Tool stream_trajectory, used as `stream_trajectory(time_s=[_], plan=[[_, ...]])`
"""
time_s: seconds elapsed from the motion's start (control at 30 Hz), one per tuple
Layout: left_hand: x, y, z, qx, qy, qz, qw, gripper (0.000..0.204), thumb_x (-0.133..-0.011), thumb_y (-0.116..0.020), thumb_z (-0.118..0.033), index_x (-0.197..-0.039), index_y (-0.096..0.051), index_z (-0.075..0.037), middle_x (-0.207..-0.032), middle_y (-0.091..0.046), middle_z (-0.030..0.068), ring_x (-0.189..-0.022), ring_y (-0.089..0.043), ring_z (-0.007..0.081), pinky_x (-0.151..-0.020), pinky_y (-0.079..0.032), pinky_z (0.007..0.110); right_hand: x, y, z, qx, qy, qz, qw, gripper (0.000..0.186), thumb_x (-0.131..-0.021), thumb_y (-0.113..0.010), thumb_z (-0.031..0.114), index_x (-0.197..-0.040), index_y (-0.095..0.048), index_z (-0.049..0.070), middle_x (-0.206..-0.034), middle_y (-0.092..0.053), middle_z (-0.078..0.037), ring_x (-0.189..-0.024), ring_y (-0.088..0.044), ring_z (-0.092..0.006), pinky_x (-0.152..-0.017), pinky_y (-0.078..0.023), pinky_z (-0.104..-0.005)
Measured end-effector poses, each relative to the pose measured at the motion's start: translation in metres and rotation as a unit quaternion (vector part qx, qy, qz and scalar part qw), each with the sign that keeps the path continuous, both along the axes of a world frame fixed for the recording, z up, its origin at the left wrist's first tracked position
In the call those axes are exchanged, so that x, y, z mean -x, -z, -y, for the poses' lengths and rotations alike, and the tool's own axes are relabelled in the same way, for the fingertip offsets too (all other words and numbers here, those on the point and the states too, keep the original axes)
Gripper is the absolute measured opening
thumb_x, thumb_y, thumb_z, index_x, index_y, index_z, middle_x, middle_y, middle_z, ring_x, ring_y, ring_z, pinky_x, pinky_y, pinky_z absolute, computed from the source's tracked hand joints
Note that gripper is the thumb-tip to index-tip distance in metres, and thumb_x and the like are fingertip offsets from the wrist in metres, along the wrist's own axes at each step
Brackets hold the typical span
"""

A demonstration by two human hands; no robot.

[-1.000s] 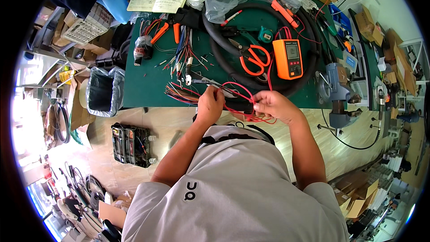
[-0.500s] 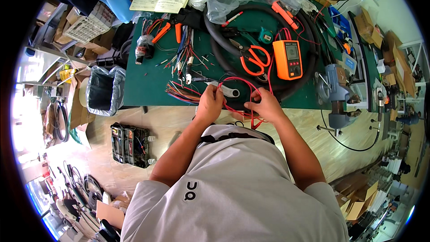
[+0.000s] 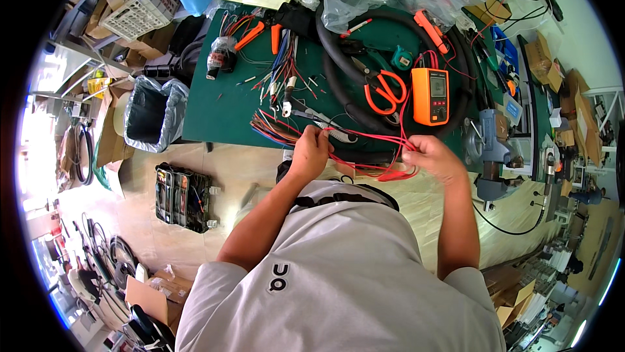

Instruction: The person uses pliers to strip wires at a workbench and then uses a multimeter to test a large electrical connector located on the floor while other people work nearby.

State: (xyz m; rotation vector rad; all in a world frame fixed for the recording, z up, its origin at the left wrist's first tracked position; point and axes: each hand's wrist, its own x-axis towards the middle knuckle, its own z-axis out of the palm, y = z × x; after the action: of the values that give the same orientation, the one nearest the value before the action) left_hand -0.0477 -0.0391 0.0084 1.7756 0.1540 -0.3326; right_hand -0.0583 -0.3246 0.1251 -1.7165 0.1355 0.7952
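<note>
Leads [image 3: 385, 137], red and doubled into several strands, stretch between the 2 hands at the table's [image 3: 221, 117] near edge, some hanging in a loop below. The right hand [image 3: 435, 158] pinches them, fingers closed on the strands just below the orange meter [image 3: 430, 97]. The left hand [image 3: 311, 153] has its thumb and fingers drawn together beside a bundle of coloured wires [image 3: 273, 129] – exactly which strand they grip, I cannot tell. That bundle's loose ends fan out to the left, with a pale-handled tool [image 3: 342, 135] lying just beyond the left fingers.

The step in hand looks like sorting or drawing out the red leads. The next move would call for a light, steady pull from the right while the left keeps its pinch – 1 snagged loop could drag the bundle.
</note>
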Motion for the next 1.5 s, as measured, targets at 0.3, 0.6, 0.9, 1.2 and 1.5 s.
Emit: stream_trajectory(time_s=[0.3, 0.6, 0.9, 1.2, 1.5], plan=[[-0.003, 0.017, -0.008, -0.015, -0.025, -0.015, 0.999, 0.027, -0.100, -0.050, -0.023, -0.093, -0.051, 0.003, -0.066, -0.064, 0.0151, -0.063, -0.065, 0.0300, -0.062, -0.050, 0.039, -0.020, -0.033, 0.031, -0.026, -0.007, -0.014, 1.000, 0.017, -0.086, -0.065, 0.015, -0.092, -0.052, 0.006, -0.079, -0.058, -0.001, -0.066, -0.059, -0.0111, -0.061, -0.048, -0.0243], [0.002, -0.013, -0.014, 0.083, 0.170, -0.080, 0.979, 0.023, -0.098, -0.045, -0.014, -0.114, -0.049, 0.003, -0.070, -0.062, 0.0073, -0.054, -0.055, 0.0116, -0.050, -0.045, 0.027, -0.108, 0.009, -0.067, -0.273, 0.375, 0.007, 0.886, 0.043, -0.099, -0.053, 0.036, -0.115, -0.055, -0.004, -0.101, -0.068, -0.016, -0.074, -0.067, -0.0225, -0.067, -0.058, -0.0345], [0.025, -0.049, -0.010, 0.176, 0.244, -0.088, 0.950, 0.014, -0.096, -0.047, -0.008, -0.107, -0.048, 0.001, -0.084, -0.064, 0.0090, -0.074, -0.060, 0.0142, -0.068, -0.048, 0.030, -0.016, 0.010, -0.104, 0.258, -0.064, 0.072, 0.961, 0.046, -0.099, -0.053, 0.039, -0.080, -0.065, -0.001, -0.071, -0.065, -0.006, -0.068, -0.064, -0.0135, -0.062, -0.051, -0.0273], [0.014, -0.051, -0.014, 0.093, 0.318, -0.049, 0.942, 0.026, -0.097, -0.056, -0.023, -0.112, -0.061, -0.002, -0.097, -0.065, 0.0087, -0.076, -0.058, 0.0151, -0.072, -0.048, 0.029, 0.003, 0.047, -0.112, -0.003, 0.223, 0.008, 0.975, 0.024, -0.097, -0.052, 0.014, -0.110, -0.062, -0.003, -0.076, -0.066, -0.009, -0.066, -0.064, -0.0161, -0.064, -0.054, -0.0295], [-0.022, 0.002, 0.006, 0.387, -0.098, -0.256, 0.880, 0.030, -0.103, -0.041, -0.019, -0.125, -0.048, 0.000, -0.110, -0.063, 0.0118, -0.095, -0.062, 0.0221, -0.088, -0.051, 0.038, 0.062, 0.014, -0.083, 0.117, 0.022, 0.302, 0.946, 0.028, -0.093, -0.054, 0.004, -0.119, -0.061, 0.001, -0.077, -0.066, -0.014, -0.068, -0.066, -0.0255, -0.063, -0.050, -0.0335]])
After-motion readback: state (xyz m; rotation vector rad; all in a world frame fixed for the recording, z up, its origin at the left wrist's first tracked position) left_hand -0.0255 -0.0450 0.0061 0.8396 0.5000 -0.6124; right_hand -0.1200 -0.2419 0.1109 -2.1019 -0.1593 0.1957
